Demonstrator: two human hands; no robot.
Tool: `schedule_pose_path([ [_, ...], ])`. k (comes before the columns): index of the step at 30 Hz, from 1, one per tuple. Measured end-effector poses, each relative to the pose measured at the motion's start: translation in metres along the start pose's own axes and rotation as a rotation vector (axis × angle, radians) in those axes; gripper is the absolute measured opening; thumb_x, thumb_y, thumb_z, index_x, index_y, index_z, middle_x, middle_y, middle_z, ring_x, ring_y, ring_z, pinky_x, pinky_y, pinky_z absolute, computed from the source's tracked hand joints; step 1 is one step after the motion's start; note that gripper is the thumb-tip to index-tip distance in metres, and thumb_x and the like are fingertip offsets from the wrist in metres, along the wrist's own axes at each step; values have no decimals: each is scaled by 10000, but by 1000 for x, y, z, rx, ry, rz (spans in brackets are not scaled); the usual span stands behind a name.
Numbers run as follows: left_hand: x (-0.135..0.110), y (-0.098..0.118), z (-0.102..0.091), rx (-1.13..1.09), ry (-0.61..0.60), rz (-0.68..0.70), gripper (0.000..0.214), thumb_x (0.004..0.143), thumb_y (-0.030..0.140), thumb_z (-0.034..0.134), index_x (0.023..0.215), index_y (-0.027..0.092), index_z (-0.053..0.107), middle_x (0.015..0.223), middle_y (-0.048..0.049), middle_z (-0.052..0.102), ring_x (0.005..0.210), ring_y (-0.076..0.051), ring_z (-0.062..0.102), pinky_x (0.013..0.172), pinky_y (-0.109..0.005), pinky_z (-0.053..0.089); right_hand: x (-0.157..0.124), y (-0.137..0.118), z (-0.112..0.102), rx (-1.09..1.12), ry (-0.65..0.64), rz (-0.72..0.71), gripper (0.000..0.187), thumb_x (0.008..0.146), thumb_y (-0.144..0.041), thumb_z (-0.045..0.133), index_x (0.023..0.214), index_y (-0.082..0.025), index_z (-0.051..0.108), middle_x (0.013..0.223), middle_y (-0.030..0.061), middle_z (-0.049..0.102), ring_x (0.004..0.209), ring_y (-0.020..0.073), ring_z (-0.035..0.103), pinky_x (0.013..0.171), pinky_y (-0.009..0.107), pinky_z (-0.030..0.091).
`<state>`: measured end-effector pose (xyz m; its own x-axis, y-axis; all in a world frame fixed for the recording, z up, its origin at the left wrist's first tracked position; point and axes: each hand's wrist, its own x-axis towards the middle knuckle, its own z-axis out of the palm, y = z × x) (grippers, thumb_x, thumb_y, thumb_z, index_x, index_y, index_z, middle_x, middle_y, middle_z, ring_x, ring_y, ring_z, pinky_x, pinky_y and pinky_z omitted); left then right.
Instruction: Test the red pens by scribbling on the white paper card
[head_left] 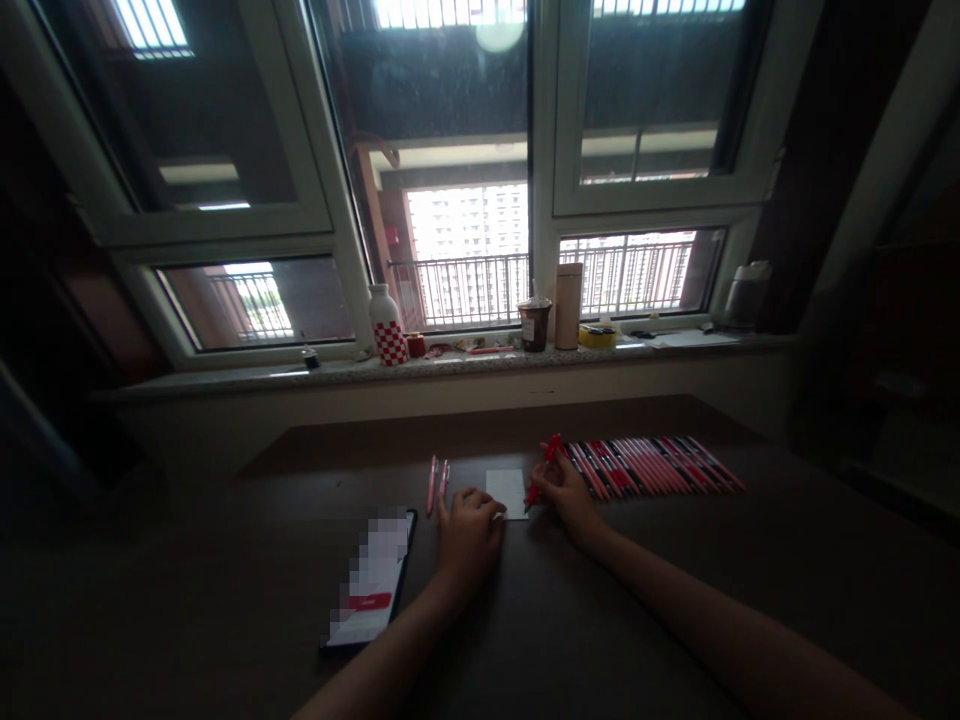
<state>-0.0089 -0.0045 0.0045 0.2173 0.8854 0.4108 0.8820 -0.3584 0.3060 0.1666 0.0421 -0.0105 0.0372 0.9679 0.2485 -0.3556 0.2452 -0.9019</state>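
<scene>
My right hand [566, 495] is closed round a red pen [541, 470], its tip on the right edge of a small white paper [508, 492] lying on the dark table. My left hand [470, 530] rests in a loose fist at the paper's left lower corner, fingers curled, pressing the sheet. Two pink pens [437, 483] lie side by side just left of my left hand. A row of several red and pink pens [652, 464] is laid out to the right of my right hand.
A phone [373, 580] with a lit screen lies on the table at the left of my left forearm. The window sill behind holds a red-checked bottle [387, 325], a cup [535, 324], a tall tumbler [568, 306] and small items.
</scene>
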Motion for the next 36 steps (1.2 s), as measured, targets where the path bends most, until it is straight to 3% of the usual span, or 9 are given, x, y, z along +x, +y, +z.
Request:
schedule_pose_path([
  [4, -2, 1, 2, 42, -10, -3, 220, 854, 301, 509, 996, 324, 675, 1099, -2, 669, 1200, -294, 448, 1055, -652, 114, -5, -5, 2, 59, -3, 7, 947, 623, -284, 782, 1391, -363, 234, 892, -28, 557, 709, 172, 624, 569, 364, 581],
  [8, -2, 0, 4, 87, -24, -45, 284, 860, 349, 496, 1108, 323, 632, 1211, -14, 630, 1238, -316, 415, 1039, -662, 164, -9, -9, 4, 81, -24, 7, 997, 618, -234, 778, 1399, -399, 180, 879, -35, 555, 697, 176, 636, 558, 364, 586],
  [20, -4, -1, 8, 154, -41, -54, 330, 877, 403, 445, 1168, 345, 591, 1278, -23, 588, 1269, -329, 377, 1034, -699, 131, -7, -8, 3, 115, -50, 24, 950, 600, -225, 789, 1355, -397, 238, 847, -43, 559, 685, 198, 650, 545, 405, 592],
  [29, -2, 0, 6, 111, -35, -51, 334, 875, 353, 454, 1181, 345, 587, 1309, -32, 571, 1271, -349, 372, 1005, -718, 149, -9, -12, 4, 92, -72, 36, 951, 622, -281, 786, 1393, -400, 241, 880, -25, 580, 714, 176, 634, 549, 351, 583],
  [32, -1, 1, 5, 99, -13, -59, 331, 870, 340, 471, 1178, 328, 592, 1312, -40, 566, 1275, -334, 378, 1024, -680, 181, -7, -9, 3, 45, -70, 35, 873, 632, -303, 784, 1353, -352, 296, 905, -7, 601, 708, 176, 630, 528, 331, 577],
  [36, 0, 1, 4, 75, 9, -71, 321, 870, 327, 474, 1158, 296, 610, 1283, -49, 585, 1259, -309, 406, 1048, -612, 221, -2, -3, 0, -38, -85, 21, 636, 645, -345, 769, 1190, -252, 455, 916, 30, 624, 732, 179, 621, 531, 302, 562],
])
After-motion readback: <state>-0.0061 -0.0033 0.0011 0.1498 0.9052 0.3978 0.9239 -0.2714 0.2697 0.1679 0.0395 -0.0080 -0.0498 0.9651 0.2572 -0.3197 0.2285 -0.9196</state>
